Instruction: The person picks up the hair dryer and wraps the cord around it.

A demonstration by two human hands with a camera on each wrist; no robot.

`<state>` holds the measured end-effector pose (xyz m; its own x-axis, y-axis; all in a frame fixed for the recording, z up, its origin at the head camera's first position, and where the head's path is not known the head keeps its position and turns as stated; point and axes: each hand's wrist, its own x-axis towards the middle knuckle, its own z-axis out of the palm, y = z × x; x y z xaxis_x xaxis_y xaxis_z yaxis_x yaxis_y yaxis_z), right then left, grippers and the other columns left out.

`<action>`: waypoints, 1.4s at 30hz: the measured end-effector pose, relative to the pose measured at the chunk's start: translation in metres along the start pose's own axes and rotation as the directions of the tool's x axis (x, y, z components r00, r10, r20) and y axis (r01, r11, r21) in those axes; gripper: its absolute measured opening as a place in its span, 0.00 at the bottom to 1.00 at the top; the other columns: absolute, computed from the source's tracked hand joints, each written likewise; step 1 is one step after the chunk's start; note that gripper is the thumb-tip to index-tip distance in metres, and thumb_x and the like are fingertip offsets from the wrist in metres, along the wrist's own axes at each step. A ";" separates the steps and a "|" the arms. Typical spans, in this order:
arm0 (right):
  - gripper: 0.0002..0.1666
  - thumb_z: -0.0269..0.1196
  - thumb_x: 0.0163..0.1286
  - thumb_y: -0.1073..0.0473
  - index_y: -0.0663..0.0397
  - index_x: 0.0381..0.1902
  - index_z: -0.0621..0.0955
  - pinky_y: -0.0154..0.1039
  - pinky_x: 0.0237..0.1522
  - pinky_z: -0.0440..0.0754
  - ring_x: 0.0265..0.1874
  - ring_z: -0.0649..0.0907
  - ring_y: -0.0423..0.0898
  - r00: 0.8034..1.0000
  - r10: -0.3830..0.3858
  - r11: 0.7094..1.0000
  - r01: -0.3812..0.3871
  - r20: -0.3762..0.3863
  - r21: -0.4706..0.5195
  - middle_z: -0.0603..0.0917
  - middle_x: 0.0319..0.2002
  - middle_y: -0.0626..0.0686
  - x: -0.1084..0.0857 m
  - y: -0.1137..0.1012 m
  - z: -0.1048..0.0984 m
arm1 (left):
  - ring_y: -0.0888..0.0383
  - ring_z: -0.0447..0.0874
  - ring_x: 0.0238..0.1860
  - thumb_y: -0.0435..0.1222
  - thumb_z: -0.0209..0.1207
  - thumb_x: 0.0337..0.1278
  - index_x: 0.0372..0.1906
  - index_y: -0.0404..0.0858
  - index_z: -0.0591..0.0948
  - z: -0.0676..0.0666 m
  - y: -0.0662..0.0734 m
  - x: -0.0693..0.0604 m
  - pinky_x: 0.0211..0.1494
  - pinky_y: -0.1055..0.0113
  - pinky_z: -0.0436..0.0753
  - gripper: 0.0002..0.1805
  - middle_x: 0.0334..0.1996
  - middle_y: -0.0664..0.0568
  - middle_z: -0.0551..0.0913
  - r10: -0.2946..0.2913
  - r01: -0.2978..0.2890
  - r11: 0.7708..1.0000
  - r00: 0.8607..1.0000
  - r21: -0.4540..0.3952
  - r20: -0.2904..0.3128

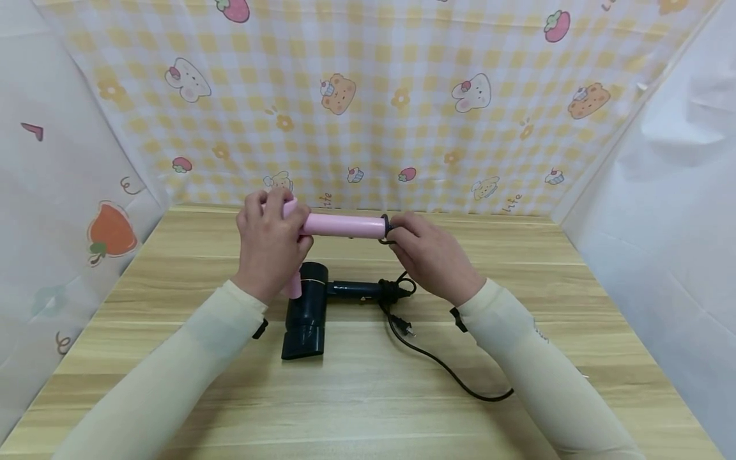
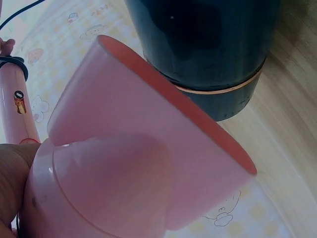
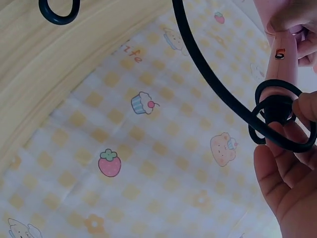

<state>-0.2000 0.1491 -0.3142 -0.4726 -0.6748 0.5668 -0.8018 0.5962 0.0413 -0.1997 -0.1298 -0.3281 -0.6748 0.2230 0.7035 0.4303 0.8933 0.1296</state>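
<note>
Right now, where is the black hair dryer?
In the head view, the black hair dryer lies on the wooden table, its body left of centre, handle pointing right, just below the pink hair dryer in the picture.

Head view's reading bright; tabletop [image 1: 356,396] is catching pale sheen toward front edge, sleeves [image 1: 172,364] are casting soft shadows; wrist views are running dimmer.

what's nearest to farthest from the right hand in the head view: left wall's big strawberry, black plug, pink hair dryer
1. Pink hair dryer: handle end at the right hand.
2. Black plug: on the table below.
3. Big strawberry: on the left wall.
</note>
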 end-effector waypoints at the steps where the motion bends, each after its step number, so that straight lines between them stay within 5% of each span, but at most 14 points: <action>1: 0.09 0.68 0.65 0.66 0.60 0.42 0.81 0.44 0.42 0.82 0.43 0.81 0.51 1.000 -0.001 1.000 0.001 -0.001 0.004 0.79 0.49 0.57 0.000 0.000 0.000 | 0.34 0.61 0.57 0.34 0.71 0.50 0.45 0.37 0.86 0.000 0.000 0.000 0.51 0.38 0.66 0.15 0.54 0.37 0.73 0.002 -0.002 1.000 1.000 0.002 -0.001; 23: 0.11 0.68 0.64 0.68 0.61 0.43 0.80 0.46 0.49 0.81 0.46 0.82 0.53 0.995 -0.055 0.994 0.062 -0.079 0.094 0.81 0.50 0.57 0.002 0.002 0.000 | 0.34 0.61 0.57 0.33 0.72 0.49 0.45 0.36 0.86 -0.003 0.004 0.001 0.49 0.38 0.66 0.16 0.55 0.38 0.73 -0.001 0.001 1.000 1.000 0.017 0.009; 42: 0.10 0.67 0.65 0.68 0.57 0.44 0.81 0.42 0.37 0.80 0.33 0.81 0.46 0.999 -0.043 0.987 0.042 0.000 0.153 0.82 0.40 0.52 0.009 0.011 -0.015 | 0.35 0.62 0.56 0.36 0.74 0.48 0.44 0.35 0.86 -0.002 0.005 -0.003 0.48 0.39 0.66 0.17 0.54 0.37 0.73 0.082 -0.081 0.996 0.996 0.037 -0.028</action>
<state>-0.2075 0.1567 -0.2961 -0.4379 -0.6994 0.5649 -0.8675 0.4936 -0.0613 -0.1940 -0.1268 -0.3279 -0.6204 0.2842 0.7310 0.4606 0.8864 0.0463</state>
